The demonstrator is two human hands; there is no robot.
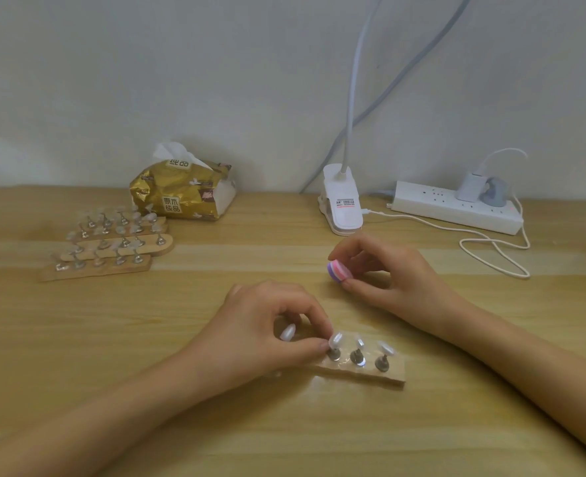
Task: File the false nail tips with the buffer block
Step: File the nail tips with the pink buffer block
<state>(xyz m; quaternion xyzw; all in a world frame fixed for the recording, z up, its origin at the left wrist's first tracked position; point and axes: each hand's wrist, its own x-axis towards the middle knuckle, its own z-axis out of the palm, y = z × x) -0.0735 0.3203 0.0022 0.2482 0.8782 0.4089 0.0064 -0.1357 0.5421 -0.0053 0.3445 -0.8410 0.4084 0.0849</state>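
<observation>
On the far left of the light wooden table (78,339) lies a cluster of flat wooden strips (112,246), at least three, each carrying a row of small metal stands topped with clear false nail tips; their exact number is too blurred to count. Just behind them sits one gold plastic tissue pack (181,192) with a white tissue poking out.

Near the front centre, the left hand (267,325) pinches, between thumb and forefinger, the leftmost pearly white false nail tip (336,338) on the short wooden holder strip (364,373). Three round metal stands (357,358) show on this strip, each with one tip. A fourth white tip (287,332) shows under the curled fingers; what it rests on is hidden.

Beyond and to the right, the right hand (388,273) grips one small buffer block (339,270) striped pink and purple, held clear of the tips.

Behind it stands one white clip lamp (341,204) with a bendy neck. Farthest right is one white power strip (456,210) holding two plugs, one white and one grey, with a white cable (491,246) looping over the table.
</observation>
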